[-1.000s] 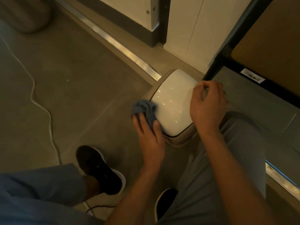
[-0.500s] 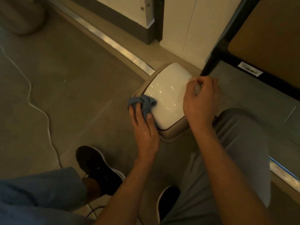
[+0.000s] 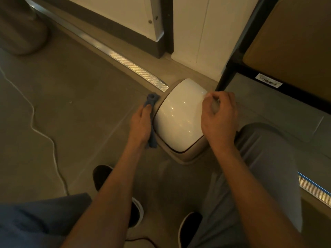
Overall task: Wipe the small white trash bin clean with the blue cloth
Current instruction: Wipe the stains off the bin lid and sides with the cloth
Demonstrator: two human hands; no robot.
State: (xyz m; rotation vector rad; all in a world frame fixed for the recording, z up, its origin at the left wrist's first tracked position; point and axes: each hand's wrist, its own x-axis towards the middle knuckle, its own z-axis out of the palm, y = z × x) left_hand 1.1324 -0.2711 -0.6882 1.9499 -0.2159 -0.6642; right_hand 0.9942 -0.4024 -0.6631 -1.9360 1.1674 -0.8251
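Observation:
The small white trash bin [image 3: 179, 115] stands on the floor in the middle of the view, its glossy domed lid facing up inside a beige rim. My left hand [image 3: 140, 125] presses the blue cloth [image 3: 151, 102] flat against the bin's left side, below the rim; the cloth shows above and under my palm. My right hand [image 3: 219, 119] rests on the lid's right edge with fingers curled, holding the bin steady.
A white cable [image 3: 34, 120] snakes over the grey floor at the left. A metal threshold strip [image 3: 114, 56] runs diagonally behind the bin. A black shelf frame [image 3: 231, 68] stands at the right. My knees and dark shoes [image 3: 102, 176] are close below.
My left hand has slid the cloth off the lid's top, down onto the bin's left side. My right hand has kept its hold on the right edge.

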